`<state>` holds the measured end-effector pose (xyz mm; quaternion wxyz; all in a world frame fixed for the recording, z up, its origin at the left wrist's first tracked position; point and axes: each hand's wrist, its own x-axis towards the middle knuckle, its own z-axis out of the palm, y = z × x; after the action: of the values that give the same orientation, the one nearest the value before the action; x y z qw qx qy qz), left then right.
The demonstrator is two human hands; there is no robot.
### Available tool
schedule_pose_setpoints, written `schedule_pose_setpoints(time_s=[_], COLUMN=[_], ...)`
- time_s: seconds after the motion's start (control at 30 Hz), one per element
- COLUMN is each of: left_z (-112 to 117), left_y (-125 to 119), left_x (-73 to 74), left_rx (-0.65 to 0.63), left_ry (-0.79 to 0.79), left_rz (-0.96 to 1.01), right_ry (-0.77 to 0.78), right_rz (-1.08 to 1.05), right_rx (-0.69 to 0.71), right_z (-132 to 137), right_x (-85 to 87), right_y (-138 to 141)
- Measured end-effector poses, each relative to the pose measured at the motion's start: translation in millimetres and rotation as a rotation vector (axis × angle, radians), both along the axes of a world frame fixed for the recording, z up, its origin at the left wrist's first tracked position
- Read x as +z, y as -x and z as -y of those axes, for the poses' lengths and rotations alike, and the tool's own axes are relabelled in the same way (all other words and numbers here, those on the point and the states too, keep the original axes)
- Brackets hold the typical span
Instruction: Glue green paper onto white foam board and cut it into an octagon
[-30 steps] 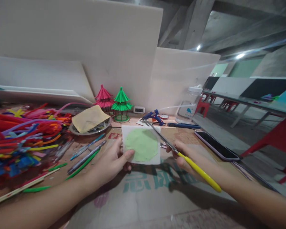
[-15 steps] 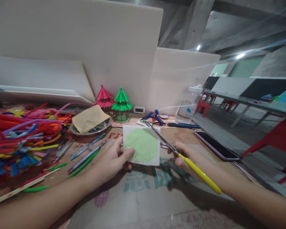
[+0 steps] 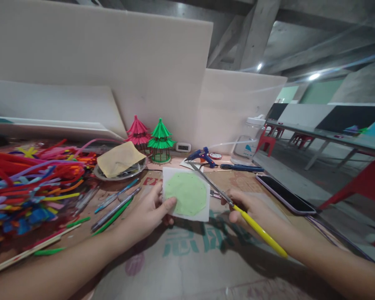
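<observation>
Between the thumb and fingers of my left hand (image 3: 158, 206) is a square white foam piece (image 3: 205, 216), held up facing me. A pale green octagonal sheet (image 3: 189, 193) lies flat on its face, with small dark dots near its corners. My right hand (image 3: 242, 204) is closed around yellow-handled scissors (image 3: 259, 232), gripped near the pivot and seen almost edge-on. Their long metal blades slant up and left, with the tips by the foam's upper edge. I cannot tell whether the blades touch it.
Colourful pipe cleaners (image 3: 34, 187) heap at left, beside pens (image 3: 115, 208) and a dish (image 3: 120, 175). Behind stand red (image 3: 137, 133) and green (image 3: 160, 141) pagoda models, a small clock (image 3: 183, 147), a blue glue gun (image 3: 204, 156) and a bottle (image 3: 245, 143). A phone (image 3: 284, 193) lies right.
The view has tilted up slightly, so everything sits a little lower. The foam piece has turned slightly in my left hand. Both hands keep their holds.
</observation>
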<state>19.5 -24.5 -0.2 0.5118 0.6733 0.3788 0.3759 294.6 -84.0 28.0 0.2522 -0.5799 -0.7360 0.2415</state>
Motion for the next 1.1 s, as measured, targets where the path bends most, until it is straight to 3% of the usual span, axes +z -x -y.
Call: schedule_pose_setpoints(time_s=[0.13,0.27,0.4,0.53,0.67,0.77,0.87,1.0,1.1], left_z=[-9.8,-18.5,-20.8,-20.5,-19.6,-18.6,-17.4,-15.8,-16.4], left_y=[2.9,3.0,1.5,1.2,1.3,1.2,1.3,1.5,2.2], left_x=[-6.5,-5.5,-3.8,-3.9,-1.8,-0.4,0.0,0.8,0.7], left_rx=[0.080,0.210,0.224,0.222,0.216,0.207,0.212,0.208,0.198], left_ry=[-0.039,0.033,0.092,0.069,0.072,0.084,0.079,0.078,0.087], left_rz=[0.051,0.186,0.220,0.194,0.167,0.149,0.148,0.155,0.139], right_ry=[-0.118,-0.242,-0.300,-0.287,-0.309,-0.295,-0.251,-0.221,-0.219], right_rz=[0.097,0.215,0.372,0.536,0.534,0.452,0.484,0.514,0.526], right_rx=[0.003,-0.141,-0.171,-0.155,-0.085,0.187,0.353,0.397,0.341], right_z=[-8.7,-34.9,-64.8,-76.4,-73.3,-81.3,-104.8,-133.4,-134.7], right_x=[2.0,0.9,-18.0,-30.8,-14.1,2.6,8.0,1.1,-0.7], right_y=[-13.7,-42.9,-77.5,-96.8,-76.2,-40.3,-11.9,-1.1,-3.3])
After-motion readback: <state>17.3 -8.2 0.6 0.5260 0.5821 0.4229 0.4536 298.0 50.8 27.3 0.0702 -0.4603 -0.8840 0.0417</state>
